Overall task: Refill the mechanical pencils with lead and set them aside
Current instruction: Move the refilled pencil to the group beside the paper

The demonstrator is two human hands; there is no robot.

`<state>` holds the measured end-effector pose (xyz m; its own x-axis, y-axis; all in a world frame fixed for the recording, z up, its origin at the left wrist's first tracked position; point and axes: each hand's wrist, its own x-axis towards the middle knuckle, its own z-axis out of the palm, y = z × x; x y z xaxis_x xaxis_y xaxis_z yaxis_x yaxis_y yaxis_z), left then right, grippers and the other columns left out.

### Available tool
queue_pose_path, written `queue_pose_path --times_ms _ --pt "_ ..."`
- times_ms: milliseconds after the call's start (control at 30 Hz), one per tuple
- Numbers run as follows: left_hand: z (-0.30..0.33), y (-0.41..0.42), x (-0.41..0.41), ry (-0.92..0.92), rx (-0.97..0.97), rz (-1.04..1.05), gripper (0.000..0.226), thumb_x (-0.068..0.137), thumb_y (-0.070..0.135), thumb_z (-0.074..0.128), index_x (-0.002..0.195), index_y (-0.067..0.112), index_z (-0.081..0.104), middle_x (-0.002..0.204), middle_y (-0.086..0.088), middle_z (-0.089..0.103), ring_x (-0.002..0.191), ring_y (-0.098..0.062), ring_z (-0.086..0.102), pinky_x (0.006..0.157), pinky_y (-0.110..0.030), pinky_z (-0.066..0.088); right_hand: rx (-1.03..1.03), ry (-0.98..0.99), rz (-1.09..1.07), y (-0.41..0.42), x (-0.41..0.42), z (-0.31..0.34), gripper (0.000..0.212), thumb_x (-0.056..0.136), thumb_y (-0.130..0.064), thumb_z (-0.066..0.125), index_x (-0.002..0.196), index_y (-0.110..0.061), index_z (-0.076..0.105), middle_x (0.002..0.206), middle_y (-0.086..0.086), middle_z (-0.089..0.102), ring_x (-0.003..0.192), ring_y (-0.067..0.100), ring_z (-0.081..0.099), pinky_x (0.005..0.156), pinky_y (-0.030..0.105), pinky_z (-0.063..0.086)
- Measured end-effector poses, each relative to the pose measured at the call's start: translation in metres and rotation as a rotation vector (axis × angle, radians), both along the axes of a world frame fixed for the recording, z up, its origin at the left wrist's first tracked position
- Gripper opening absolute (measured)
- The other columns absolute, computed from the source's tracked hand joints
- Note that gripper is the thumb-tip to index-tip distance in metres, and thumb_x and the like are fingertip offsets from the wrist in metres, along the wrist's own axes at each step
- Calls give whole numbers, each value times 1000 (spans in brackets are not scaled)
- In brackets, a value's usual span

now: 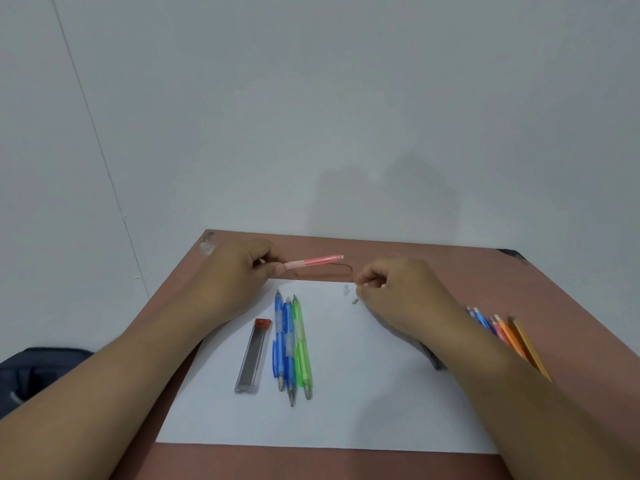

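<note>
Left hand (239, 271) pinches pink pencil (313, 261) | right hand (391, 289) curled (contents unclear)

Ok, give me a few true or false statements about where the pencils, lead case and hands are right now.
1. The left hand holds a pink pencil. True.
2. The lead case lies right of the green pencil. False: it lies left of the two blue pencils.
3. Three pencils lie side by side on the white paper. True.
4. The right hand lies flat and open. False: its fingers are curled, pinching something small.
5. The colourful pencils beside the right arm are on the paper. False: they lie on the table.
</note>
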<state>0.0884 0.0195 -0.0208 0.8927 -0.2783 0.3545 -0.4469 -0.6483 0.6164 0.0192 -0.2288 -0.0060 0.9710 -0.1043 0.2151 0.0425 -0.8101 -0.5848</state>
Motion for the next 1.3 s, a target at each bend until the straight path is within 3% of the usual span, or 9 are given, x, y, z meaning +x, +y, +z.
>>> queue_pose_path --times_ms 100,167,300,467,600,733,900,1067,1300 --pt "1 -5 -2 -23 -6 -41 13 93 28 68 85 37 73 82 20 68 81 -2 59 67 -18 42 159 -163 7 3 0 3 17 91 -24 70 100 -37 71 85 -17 66 74 -6 59 61 7 46" --pt "3 -9 -4 -36 -31 -67 13 92 26 69 87 37 74 84 20 68 83 -2 60 70 -19 45 239 -219 51 5 1 5 21 91 -22 72 107 -36 72 86 -15 66 76 -5 57 66 5 43" --pt "2 -15 -7 -82 -30 -68 15 92 26 70 88 40 74 86 21 67 85 1 60 70 -17 46 184 -240 48 7 4 4 16 93 -17 68 85 -28 77 84 -13 69 82 0 59 66 10 44" --pt "0 -19 -7 -87 -26 -80 34 93 18 69 81 50 66 89 22 68 86 1 61 74 -20 50 172 -200 -40 -2 11 0 19 94 -14 64 83 -24 75 82 -14 70 77 -1 61 63 7 44" --pt "5 -18 -12 -8 -23 -24 17 95 26 66 85 40 70 87 21 69 84 4 62 74 -20 51 81 -90 -91 -11 15 -6 19 96 -13 63 83 -22 74 85 -13 69 79 3 64 60 11 45" --pt "19 -2 -15 115 311 39 22 91 48 64 78 31 70 74 13 68 73 -7 64 71 -34 59 -35 -27 -91 -12 17 -8 17 96 -15 62 85 -21 75 85 -12 67 77 6 63 65 19 49" --pt "41 18 -32 264 406 3 38 83 60 66 75 23 66 68 9 60 63 -7 52 60 -24 43 -49 -42 -77 -11 16 -9 19 95 -14 62 86 -25 75 88 -11 69 78 4 62 72 27 54" --pt "50 26 -42 382 515 -78 29 77 62 73 93 38 67 92 13 65 87 -8 61 79 -28 53 -33 -87 -65 -8 11 -7 19 94 -15 61 87 -26 75 88 -15 69 78 2 62 75 29 56" --pt "49 26 -43 427 575 -163 54 62 64 84 110 50 64 99 25 61 96 1 56 82 -21 46 1 -121 -49 -3 5 -2 19 95 -16 61 87 -26 75 90 -18 68 83 2 62 78 29 55"
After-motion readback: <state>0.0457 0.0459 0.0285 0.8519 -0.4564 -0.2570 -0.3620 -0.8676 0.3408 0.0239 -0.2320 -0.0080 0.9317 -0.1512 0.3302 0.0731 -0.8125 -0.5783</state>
